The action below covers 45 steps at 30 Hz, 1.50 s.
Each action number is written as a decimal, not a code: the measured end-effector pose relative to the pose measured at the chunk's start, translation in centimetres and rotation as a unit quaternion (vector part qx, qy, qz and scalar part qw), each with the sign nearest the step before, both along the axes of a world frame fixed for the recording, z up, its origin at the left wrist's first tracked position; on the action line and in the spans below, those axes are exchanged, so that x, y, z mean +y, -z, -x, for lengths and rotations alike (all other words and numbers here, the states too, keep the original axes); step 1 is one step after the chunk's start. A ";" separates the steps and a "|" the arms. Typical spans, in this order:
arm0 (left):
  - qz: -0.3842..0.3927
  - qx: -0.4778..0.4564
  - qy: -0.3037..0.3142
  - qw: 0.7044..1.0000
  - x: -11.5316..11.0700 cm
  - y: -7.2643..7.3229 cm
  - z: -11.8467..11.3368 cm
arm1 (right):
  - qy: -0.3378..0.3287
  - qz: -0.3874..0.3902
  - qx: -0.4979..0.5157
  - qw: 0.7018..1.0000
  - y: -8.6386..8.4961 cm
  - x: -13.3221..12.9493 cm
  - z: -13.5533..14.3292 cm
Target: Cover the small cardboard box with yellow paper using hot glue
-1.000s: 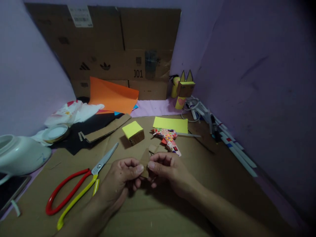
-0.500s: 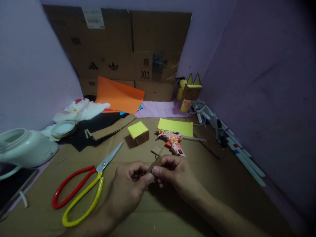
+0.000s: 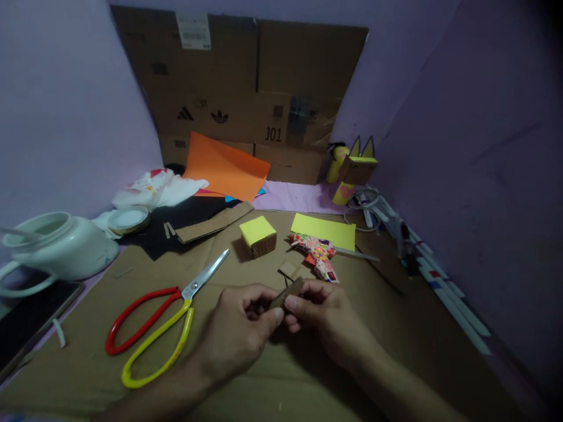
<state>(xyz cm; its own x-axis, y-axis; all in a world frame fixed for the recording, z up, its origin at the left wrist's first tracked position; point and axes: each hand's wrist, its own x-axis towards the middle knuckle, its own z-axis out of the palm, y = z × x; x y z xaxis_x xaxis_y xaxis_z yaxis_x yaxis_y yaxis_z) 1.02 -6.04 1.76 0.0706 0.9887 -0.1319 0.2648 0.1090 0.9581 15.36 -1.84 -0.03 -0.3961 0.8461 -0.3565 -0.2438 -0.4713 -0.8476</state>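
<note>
Between my two hands is a small brown cardboard piece (image 3: 288,293), tilted up to the right. My left hand (image 3: 246,322) pinches its lower left end with thumb and fingers. At its upper right end, my right hand (image 3: 323,310) grips it with the thumb on the near face. Just beyond lie small cardboard scraps (image 3: 289,269). A floral-patterned glue gun (image 3: 317,252) with a glue stick in its back rests past my right hand. Left of my left hand are open scissors (image 3: 190,293) with one red and one yellow handle.
A cardboard cube with a yellow top (image 3: 258,235) and yellow paper (image 3: 325,230) lie ahead. Farther back are a cardboard strip (image 3: 215,224), orange paper (image 3: 226,167) and a cardboard animal figure (image 3: 358,170). A white pot (image 3: 70,246) stands left; glue sticks (image 3: 457,310) line the right wall.
The whole view has shifted, so things appear farther right. Both hands still hold the cardboard piece, which is turned slightly and shows more of its flat face.
</note>
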 end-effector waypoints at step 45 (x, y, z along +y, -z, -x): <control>0.184 -0.211 -0.021 0.960 0.7 -0.1 1.1 | -0.087 -0.821 -0.281 0.490 0.1 -1.2 -3.1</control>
